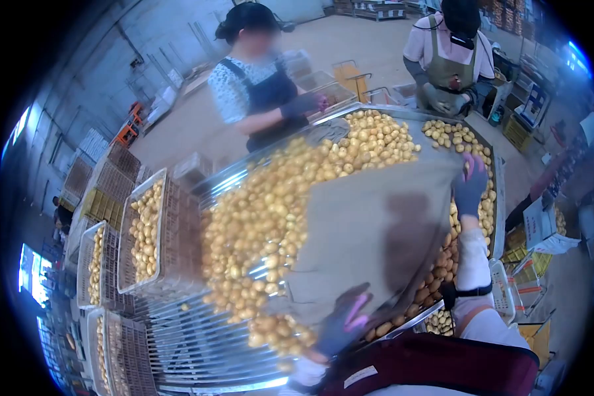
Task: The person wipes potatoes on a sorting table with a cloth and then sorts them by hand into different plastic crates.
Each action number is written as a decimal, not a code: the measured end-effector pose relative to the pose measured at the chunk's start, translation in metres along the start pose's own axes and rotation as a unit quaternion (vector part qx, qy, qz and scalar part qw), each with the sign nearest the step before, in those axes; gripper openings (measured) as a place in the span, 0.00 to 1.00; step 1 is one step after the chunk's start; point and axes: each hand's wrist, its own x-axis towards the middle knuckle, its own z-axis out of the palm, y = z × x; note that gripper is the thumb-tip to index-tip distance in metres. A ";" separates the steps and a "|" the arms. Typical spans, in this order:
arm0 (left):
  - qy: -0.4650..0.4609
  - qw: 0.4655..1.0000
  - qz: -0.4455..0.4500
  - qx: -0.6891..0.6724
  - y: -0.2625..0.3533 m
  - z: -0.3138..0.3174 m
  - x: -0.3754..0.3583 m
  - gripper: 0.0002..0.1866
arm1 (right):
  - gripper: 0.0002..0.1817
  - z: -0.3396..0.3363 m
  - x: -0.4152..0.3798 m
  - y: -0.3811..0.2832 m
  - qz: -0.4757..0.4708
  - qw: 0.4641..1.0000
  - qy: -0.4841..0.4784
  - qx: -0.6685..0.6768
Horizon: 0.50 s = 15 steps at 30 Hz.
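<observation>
A grey-brown cloth point(356, 224) lies spread over a heap of small yellow potatoes point(270, 198) on a metal sorting table. My left hand point(343, 321), in a dark glove with pink fingers, grips the cloth's near edge. At its far right corner, my right hand point(470, 185) in a matching glove holds the cloth too. Under its right side, darker-looking potatoes point(432, 280) show in shade. The fingertips of both hands are partly hidden by the fabric.
Plastic crates of potatoes point(181, 237) stand left of the slatted metal rollers point(198, 343). Across the table are a gloved person in a dark apron point(264, 99) and another in a green apron point(450, 66). A metal rim point(499, 198) bounds the table's right side.
</observation>
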 end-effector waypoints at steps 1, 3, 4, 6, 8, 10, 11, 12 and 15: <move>0.027 0.999 -0.014 0.043 -0.027 0.007 -0.005 0.29 | 0.10 -0.005 -0.027 0.005 0.047 0.998 -0.026 0.041; 0.059 0.987 -0.056 0.139 -0.049 0.009 0.001 0.29 | 0.09 -0.014 -0.084 -0.001 0.081 0.964 -0.164 0.191; 0.061 0.976 -0.086 0.192 -0.054 0.005 0.006 0.31 | 0.16 -0.004 -0.146 0.007 0.050 0.944 -0.298 0.137; 0.055 0.950 -0.123 0.283 -0.076 0.013 0.010 0.34 | 0.18 -0.013 -0.151 -0.050 -0.026 0.872 -0.404 0.274; 0.033 0.923 -0.133 0.361 -0.119 0.029 0.000 0.38 | 0.20 -0.001 -0.158 -0.086 -0.032 0.857 -0.446 0.257; 0.023 0.926 -0.152 0.344 -0.130 0.034 0.002 0.38 | 0.22 0.036 -0.171 -0.100 -0.051 0.877 -0.437 0.192; 0.019 0.928 -0.164 0.333 -0.132 0.036 0.007 0.38 | 0.24 0.049 -0.159 -0.107 -0.047 0.859 -0.472 0.192; 0.000 0.927 -0.182 0.329 -0.128 0.035 0.013 0.39 | 0.25 0.065 -0.135 -0.112 -0.045 0.839 -0.508 0.192; -0.028 0.920 -0.219 0.322 -0.138 0.037 0.028 0.39 | 0.28 0.129 -0.124 -0.119 -0.044 0.830 -0.527 0.177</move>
